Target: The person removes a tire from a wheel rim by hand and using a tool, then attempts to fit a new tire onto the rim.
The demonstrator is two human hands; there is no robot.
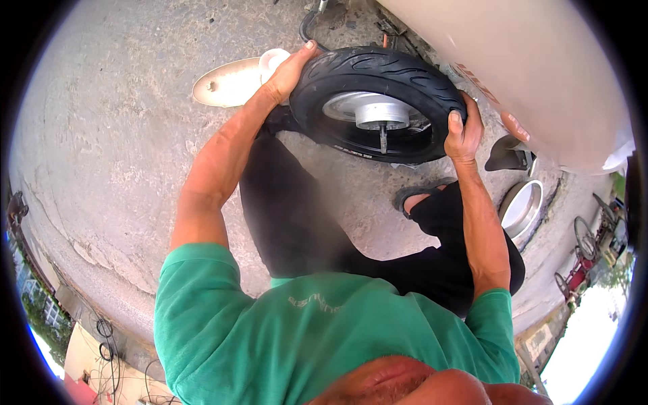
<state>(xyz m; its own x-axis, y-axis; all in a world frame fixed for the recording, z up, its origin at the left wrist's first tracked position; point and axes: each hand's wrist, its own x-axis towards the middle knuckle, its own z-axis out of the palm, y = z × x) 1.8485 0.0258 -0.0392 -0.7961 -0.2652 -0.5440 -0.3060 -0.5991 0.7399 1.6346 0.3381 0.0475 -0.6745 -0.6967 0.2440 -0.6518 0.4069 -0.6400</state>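
Black tyre (pixel 388 67) at 1 o'clock of my view, silver hub (pixel 383 115) visible through opening. Right hand (pixel 466 133) clasps tyre's 3 o'clock edge; left hand (pixel 289 74) against 10 o'clock, finger closure hidden, cannot tell. I judge even pressure, fingers clear of opening, best.

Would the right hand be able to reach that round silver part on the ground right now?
Probably yes: the round silver part lies close beside the right forearm, nothing visibly blocking, though the right hand would need to release the tyre first.
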